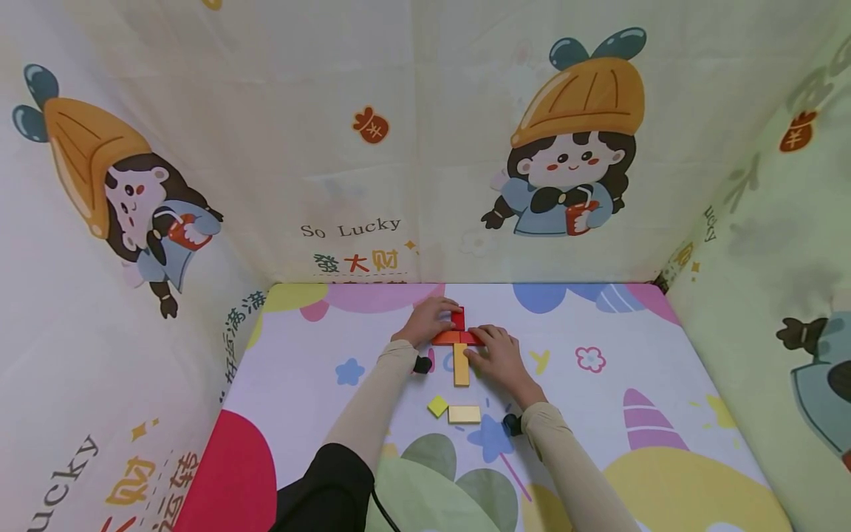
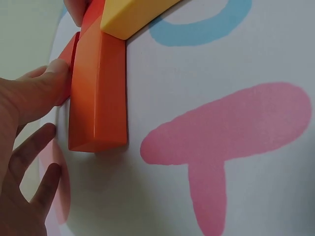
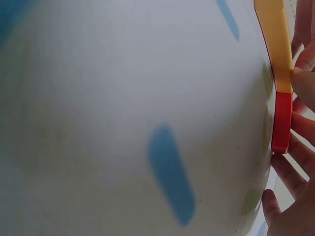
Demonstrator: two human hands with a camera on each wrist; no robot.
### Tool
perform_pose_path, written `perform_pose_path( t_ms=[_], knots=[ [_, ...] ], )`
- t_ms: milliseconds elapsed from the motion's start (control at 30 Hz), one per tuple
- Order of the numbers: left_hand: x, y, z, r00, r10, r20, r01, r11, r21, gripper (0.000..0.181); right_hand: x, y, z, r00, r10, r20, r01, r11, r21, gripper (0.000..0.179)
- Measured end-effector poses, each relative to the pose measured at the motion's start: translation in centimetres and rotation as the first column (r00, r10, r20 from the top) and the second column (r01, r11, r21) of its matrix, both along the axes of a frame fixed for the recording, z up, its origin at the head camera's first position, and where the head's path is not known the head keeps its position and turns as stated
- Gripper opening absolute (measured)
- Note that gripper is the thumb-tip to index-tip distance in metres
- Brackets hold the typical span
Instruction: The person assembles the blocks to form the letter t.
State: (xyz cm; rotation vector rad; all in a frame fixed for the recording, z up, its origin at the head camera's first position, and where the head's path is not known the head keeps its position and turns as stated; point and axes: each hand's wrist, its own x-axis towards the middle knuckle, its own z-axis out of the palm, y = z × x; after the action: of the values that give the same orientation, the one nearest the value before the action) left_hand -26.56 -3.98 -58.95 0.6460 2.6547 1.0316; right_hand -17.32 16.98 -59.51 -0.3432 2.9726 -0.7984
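Blocks lie on the printed mat in a cross-like layout. An upper red block (image 1: 458, 318) points away at the top; below it an orange block (image 1: 445, 338) and a second red block (image 1: 470, 338) form a crossbar. A yellow block (image 1: 462, 365) runs down from their joint. My left hand (image 1: 424, 322) pinches the upper red block, its thumb (image 2: 58, 71) on the block just behind the orange one. Spread around the right end of the crossbar, my right hand (image 1: 500, 357) rests fingertips along the second red block, with the thumb (image 3: 302, 81) against the yellow block.
Nearer to me, a small yellow-green block (image 1: 437, 406) lies turned like a diamond beside a pale wooden-coloured block (image 1: 464, 415). Printed cloth walls (image 1: 425, 170) enclose the mat (image 1: 552, 436) at the back and sides.
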Motion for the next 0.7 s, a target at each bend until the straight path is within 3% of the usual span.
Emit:
perform_pose_path(
  t_ms=[500,700],
  knots=[
    [1.3,0.2,1.6,0.999,0.017,0.043,-0.017,1.000,-0.011,0.039,0.0,0.0,-0.3,1.000,-0.003,-0.015,0.003,1.000,-0.005,0.060],
    [1.4,0.2,1.5,0.998,0.016,0.066,-0.015,1.000,-0.017,0.040,0.0,-0.1,-0.2,1.000,-0.010,-0.002,0.010,1.000,-0.003,0.061]
  ],
)
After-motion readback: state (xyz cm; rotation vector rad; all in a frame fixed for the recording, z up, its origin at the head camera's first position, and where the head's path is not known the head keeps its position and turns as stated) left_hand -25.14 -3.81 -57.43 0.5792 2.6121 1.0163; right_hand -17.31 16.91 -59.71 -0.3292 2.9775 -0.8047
